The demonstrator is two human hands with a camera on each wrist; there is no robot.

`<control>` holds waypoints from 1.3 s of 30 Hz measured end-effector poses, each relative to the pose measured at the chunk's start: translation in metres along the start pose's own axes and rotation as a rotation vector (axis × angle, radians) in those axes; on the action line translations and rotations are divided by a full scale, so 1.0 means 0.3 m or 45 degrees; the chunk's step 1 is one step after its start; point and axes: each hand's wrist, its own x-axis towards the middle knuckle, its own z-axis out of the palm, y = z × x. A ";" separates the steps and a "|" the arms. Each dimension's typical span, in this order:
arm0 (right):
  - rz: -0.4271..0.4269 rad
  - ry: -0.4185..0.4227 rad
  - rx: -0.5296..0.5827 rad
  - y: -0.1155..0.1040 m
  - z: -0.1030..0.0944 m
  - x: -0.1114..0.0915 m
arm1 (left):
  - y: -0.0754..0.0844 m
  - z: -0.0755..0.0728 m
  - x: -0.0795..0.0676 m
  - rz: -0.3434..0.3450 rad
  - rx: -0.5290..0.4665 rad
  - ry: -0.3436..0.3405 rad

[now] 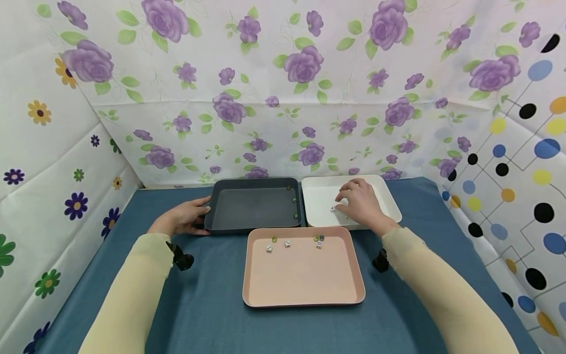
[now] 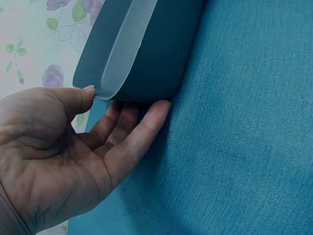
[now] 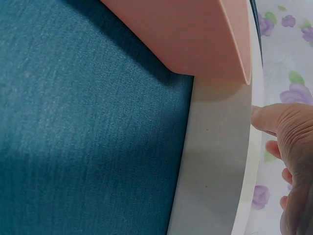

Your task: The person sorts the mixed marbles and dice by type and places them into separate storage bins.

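Observation:
My left hand (image 1: 187, 217) holds the left end of the dark grey tray (image 1: 252, 229). In the left wrist view the thumb lies on the rim of that tray (image 2: 146, 58) and the fingers are against its outer side and lower edge. My right hand (image 1: 360, 201) is over the white tray (image 1: 316, 184), with loosely bent fingers and a gap between thumb and forefinger. A white die (image 1: 333, 209) lies right by the thumb tip. In the right wrist view the white tray's wall (image 3: 215, 147) hides part of this hand's reach.
In front stands a pink tray (image 1: 305, 285) with several white dice (image 1: 287, 244) and small yellowish and dark pieces near its far side. Small green pieces (image 1: 295, 200) lie along the grey tray's right side. A blue cloth (image 1: 199, 305) covers the table; patterned sheets (image 1: 274, 142) surround it.

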 end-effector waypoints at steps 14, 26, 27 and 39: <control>0.007 0.028 0.020 0.001 -0.034 -0.006 | 0.009 0.002 -0.004 -0.007 -0.001 0.001; -0.060 0.089 0.044 -0.016 -0.064 -0.009 | 0.009 -0.003 -0.003 0.001 -0.007 -0.015; -0.066 0.091 0.044 -0.018 -0.066 -0.008 | 0.009 -0.003 -0.004 0.002 -0.007 -0.017; -0.101 0.117 0.065 -0.054 -0.092 -0.013 | 0.005 0.000 -0.006 0.003 0.005 -0.011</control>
